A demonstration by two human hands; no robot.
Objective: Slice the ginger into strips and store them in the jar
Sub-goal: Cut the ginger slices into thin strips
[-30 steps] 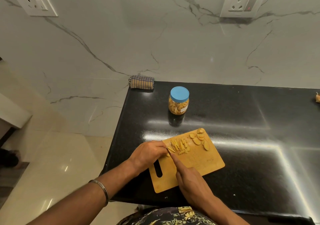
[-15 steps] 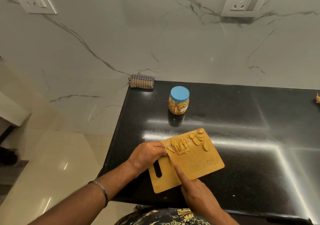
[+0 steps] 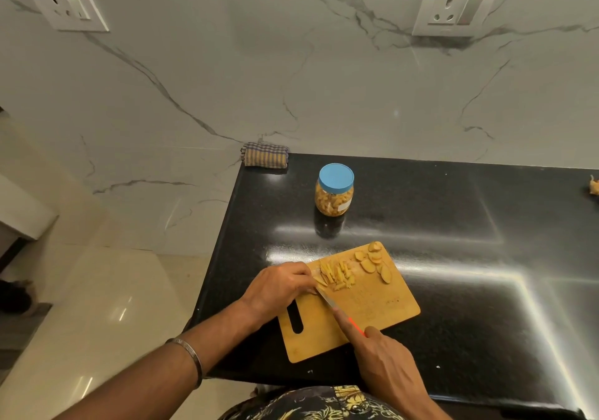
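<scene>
Bamboo cutting board (image 3: pixel 372 309) sits at 6 o'clock on the black granite counter (image 3: pixel 453 257), its slotted handle end toward me. My left hand (image 3: pixel 278 286) is at the board's 9 o'clock edge, fingers curled down with the tips bunched together at the near end of the strip pile; whatever piece they pin is hidden under the fingertips, so I can't tell exactly what they clamp. My right hand (image 3: pixel 385 361) is at 5 o'clock, fingers wrapped around the knife (image 3: pixel 340 311) with its orange handle, index finger stretched along the top. Blade runs up toward 11 o'clock, tip touching the pile right beside my left fingertips.

Cut ginger strips (image 3: pixel 335 275) lie in a loose heap on the board's far left part. Uncut ginger slices (image 3: pixel 372 262), flat ovals, lie near the far corner at 1 o'clock from the strips, close to them.

Jar (image 3: pixel 334 193) with blue lid screwed on stands upright at 12 o'clock beyond the board, apart from it, already holding yellowish pieces.

Folded checked cloth (image 3: pixel 265 155) sits at the counter's far left corner against the marble wall. Steel bangle (image 3: pixel 191 358) on my left wrist.
</scene>
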